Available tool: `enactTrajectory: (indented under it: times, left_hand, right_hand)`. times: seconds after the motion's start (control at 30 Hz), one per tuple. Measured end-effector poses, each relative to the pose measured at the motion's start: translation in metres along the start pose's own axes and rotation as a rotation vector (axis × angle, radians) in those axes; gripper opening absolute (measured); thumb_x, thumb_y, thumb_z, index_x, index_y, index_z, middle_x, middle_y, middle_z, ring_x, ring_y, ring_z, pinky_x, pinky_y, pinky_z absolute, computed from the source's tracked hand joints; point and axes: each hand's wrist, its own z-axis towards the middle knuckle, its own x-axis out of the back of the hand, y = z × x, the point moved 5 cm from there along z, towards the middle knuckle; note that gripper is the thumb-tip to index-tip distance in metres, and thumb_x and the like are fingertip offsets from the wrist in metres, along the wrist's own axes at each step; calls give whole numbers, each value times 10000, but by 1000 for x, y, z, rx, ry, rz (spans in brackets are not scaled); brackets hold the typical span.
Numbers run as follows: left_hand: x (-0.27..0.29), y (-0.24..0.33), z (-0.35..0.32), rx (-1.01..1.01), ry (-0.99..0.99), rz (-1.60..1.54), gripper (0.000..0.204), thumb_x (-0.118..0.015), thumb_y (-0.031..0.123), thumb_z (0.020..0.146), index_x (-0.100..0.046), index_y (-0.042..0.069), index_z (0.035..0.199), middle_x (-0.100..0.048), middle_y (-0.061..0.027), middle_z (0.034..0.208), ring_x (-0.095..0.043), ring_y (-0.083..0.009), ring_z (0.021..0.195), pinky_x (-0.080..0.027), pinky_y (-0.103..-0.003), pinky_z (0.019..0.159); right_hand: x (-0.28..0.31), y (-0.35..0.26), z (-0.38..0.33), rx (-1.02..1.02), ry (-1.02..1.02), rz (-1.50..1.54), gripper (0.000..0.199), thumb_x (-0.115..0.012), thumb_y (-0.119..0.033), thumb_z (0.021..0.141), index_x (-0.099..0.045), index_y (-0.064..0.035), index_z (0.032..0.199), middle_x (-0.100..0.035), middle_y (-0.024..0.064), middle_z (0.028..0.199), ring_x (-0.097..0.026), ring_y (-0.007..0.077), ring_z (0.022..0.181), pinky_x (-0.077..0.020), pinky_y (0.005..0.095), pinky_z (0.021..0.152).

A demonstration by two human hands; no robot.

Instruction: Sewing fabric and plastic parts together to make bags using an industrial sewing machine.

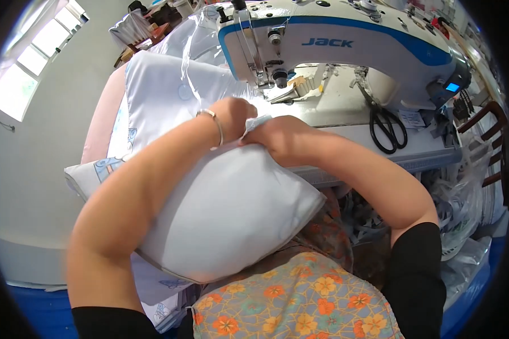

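- From the head camera, my left hand [236, 116] and my right hand [280, 138] meet at the top corner of a white pillow [226, 220] that rests against my lap and the front edge of the desk [345, 121].
- My left fingers are curled shut, pinching the pillow's open corner; a thin bracelet [216, 125] sits on that wrist.
- My right fingers are closed too, gripping the same bunched fabric, knuckles up, touching the left hand.
- Just beyond my hands stands the white and blue sewing machine [345, 42], its needle foot [280, 79] near my left hand.
- Black scissors [387, 127] lie on the desk to the right, well apart from my hands.
- More white cloth [164, 90] is piled on the left, beside the machine.
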Motion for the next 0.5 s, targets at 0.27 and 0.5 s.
enactTrajectory:
  times: [0.27,0.5]
  left_hand:
    - [0,31,-3,-111,99,222,235,-590,102,855,-708,78,1056,-691,-112,1027,-638,-312,1073,-532,-407,887]
    - [-20,44,-11,-91,210,204,139,-573,144,845,-678,81,909,-669,-116,952,-662,-296,926,-536,-400,818]
  right_hand:
    - [-17,11,-34,123,366,-88,290,-589,38,761,-669,-43,1027,-707,128,1061,-682,339,985,-564,409,874]
    - [-15,5,-33,140,369,-111,230,-591,43,740,-664,8,955,-695,158,927,-685,358,887,-569,431,789]
